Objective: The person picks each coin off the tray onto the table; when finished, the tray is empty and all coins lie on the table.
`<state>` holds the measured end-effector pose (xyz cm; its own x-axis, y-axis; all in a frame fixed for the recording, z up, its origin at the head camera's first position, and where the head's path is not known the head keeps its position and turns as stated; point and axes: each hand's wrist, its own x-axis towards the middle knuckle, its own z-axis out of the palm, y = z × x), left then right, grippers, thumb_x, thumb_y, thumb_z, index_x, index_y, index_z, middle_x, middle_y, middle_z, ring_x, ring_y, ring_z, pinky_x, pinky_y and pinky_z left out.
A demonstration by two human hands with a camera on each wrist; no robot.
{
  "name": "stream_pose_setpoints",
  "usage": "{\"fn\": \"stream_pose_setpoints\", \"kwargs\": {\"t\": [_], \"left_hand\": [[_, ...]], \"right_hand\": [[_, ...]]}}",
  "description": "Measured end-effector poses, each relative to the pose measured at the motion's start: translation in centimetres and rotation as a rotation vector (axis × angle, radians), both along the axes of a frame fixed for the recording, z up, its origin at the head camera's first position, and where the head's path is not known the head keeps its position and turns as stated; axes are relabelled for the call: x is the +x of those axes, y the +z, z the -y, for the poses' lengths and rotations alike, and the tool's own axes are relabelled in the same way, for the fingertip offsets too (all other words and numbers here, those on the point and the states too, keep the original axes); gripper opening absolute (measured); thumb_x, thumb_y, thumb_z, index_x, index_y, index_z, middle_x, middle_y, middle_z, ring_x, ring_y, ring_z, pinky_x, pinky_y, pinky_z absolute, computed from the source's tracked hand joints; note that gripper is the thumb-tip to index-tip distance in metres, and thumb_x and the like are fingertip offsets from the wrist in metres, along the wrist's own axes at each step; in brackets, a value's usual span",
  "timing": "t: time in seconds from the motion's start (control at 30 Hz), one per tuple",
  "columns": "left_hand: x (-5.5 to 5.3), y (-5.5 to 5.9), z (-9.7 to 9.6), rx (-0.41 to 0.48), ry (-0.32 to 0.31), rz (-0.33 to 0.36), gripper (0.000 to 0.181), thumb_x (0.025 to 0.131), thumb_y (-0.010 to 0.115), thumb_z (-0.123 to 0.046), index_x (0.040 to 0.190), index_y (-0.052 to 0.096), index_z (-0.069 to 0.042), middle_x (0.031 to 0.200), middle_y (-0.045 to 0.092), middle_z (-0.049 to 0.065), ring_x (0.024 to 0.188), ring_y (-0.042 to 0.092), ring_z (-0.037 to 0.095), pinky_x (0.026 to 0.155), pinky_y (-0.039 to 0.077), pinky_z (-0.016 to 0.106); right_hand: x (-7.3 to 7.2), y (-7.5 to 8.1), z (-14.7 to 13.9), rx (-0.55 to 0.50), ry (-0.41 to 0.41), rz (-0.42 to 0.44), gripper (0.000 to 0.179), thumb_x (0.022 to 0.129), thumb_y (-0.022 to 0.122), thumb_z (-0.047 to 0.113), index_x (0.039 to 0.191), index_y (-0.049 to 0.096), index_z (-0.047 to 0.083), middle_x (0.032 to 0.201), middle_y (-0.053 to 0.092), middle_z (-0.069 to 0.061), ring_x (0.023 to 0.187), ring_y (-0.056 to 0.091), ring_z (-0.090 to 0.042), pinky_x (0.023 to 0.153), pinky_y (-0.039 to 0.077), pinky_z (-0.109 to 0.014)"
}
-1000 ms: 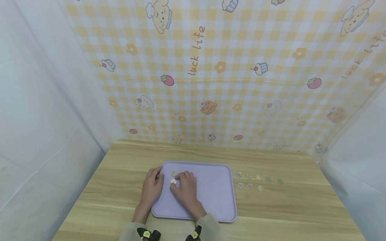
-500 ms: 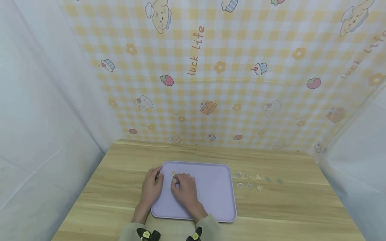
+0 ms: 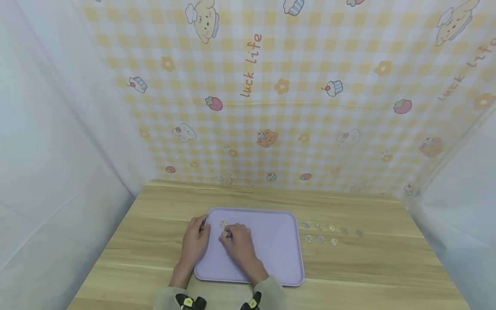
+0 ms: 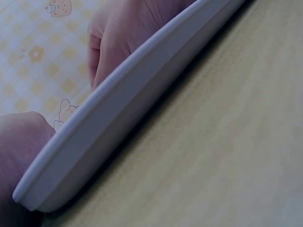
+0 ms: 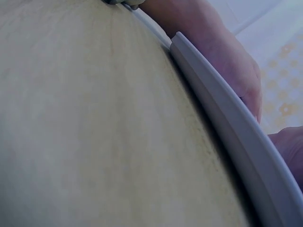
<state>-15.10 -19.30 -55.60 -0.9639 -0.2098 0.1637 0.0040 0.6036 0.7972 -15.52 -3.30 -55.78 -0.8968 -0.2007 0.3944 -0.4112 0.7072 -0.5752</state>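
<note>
On the lilac tray (image 3: 271, 249), in the head view, my right hand (image 3: 240, 243) pinches a small round coin (image 3: 224, 234) between thumb and forefinger. Just beyond it a second coin (image 3: 223, 224) lies flat on the tray. My left hand (image 3: 195, 241) grips the tray's left rim, its thumb on the inner side. In the left wrist view the tray wall (image 4: 113, 109) hides the right fingertips and the held coin. The right wrist view has the left hand (image 5: 232, 56) bent over behind the rim.
Right of the tray, several shiny coins (image 3: 320, 240) lie in two rows on the wooden table (image 3: 368, 267). A yellow checked cloth (image 3: 294, 116) hangs behind the table, and white sheets (image 3: 66, 172) close off the sides.
The coin under my right fingers lay face up a second ago; the fingers have closed around it and tilted it up, so less of it shows. The left hand stays put.
</note>
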Motion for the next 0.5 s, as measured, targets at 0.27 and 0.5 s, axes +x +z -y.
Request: {"fn": "stream_pose_setpoints", "kwargs": {"t": [0.27,0.5], "left_hand": [[0.03,0.13,0.06,0.005,0.001,-0.005,0.039,0.1,0.057,-0.015,0.136,0.058,-0.001,0.117,0.061,0.011,0.099,0.058,0.021,0.086,0.051,0.038],[0.01,0.09,0.05,-0.006,-0.004,-0.004,0.038,0.1,0.057,-0.016,0.136,0.058,-0.002,0.116,0.06,0.01,0.099,0.057,0.02,0.085,0.05,0.038]], "right_hand": [[-0.02,-0.52,-0.05,-0.103,0.025,-0.049,0.02,0.078,0.081,0.021,0.094,0.074,0.012,0.075,0.061,0.006,0.074,0.05,-0.008,0.073,0.043,-0.026],[0.26,-0.26,-0.32,-0.206,0.052,-0.056,0.019,0.079,0.081,0.018,0.095,0.073,0.011,0.077,0.061,0.004,0.076,0.05,-0.008,0.072,0.044,-0.025]]}}
